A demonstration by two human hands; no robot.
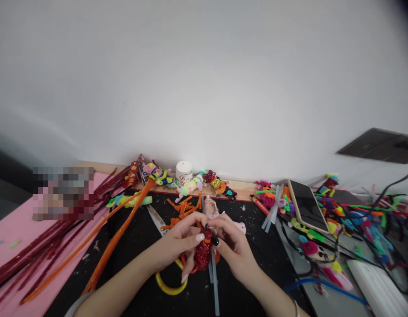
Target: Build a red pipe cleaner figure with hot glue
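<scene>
Both my hands meet over the black mat (138,246) at the lower middle of the view. My left hand (179,240) and my right hand (232,246) both pinch a small sparkly red pipe-cleaner figure (203,255) with an orange bit on it. The fingers of both hands are curled round it. Yellow-handled scissors (167,281) lie under my left hand, blades pointing up left. Clear glue sticks (214,281) lie on the mat below the figure. Cut orange pipe-cleaner pieces (184,207) are scattered just beyond my hands.
Long red and orange pipe cleaners (58,246) lie across a pink sheet (12,224) at left. Small finished figures and a white jar (183,171) line the wall. A phone (307,206), cables, colourful pipe-cleaner scraps and a white device (377,286) crowd the right.
</scene>
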